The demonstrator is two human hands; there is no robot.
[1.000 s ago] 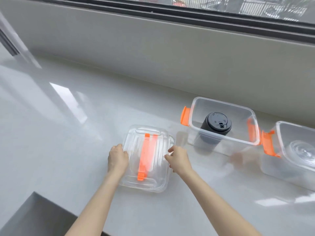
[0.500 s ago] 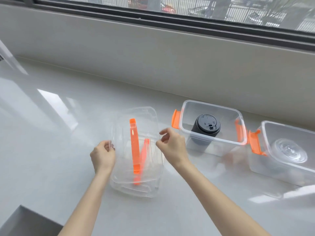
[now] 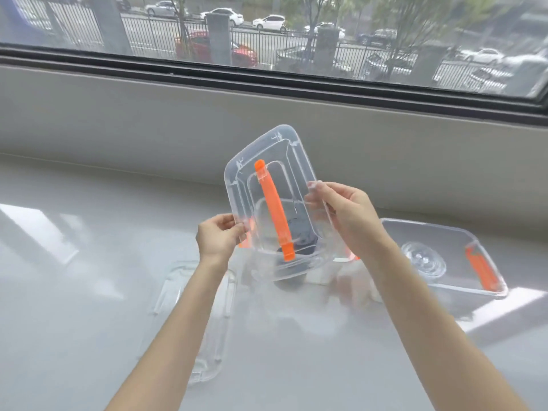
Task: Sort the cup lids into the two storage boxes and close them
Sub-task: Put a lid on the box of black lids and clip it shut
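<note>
Both my hands hold a clear box cover point(image 3: 293, 161) with an orange handle, lifted and tilted above the counter. My left hand point(image 3: 218, 238) pinches its left edge, my right hand point(image 3: 347, 215) its right edge. Behind the cover, mostly hidden, stands a clear storage box with the stack of black cup lids point(image 3: 296, 232) in it. To the right, a second clear storage box point(image 3: 462, 232) with orange latches holds clear cup lids point(image 3: 424, 259). A second clear cover point(image 3: 204, 336) lies flat on the counter under my left forearm.
The glossy white counter point(image 3: 74, 277) runs back to a grey wall point(image 3: 118, 123) below a window. Bright reflections streak the counter on the left and right.
My hands lifted the upper cover off the one beneath it and carried it up and right, over the box with black lids. The lower cover stayed on the counter. The view tilted up.
</note>
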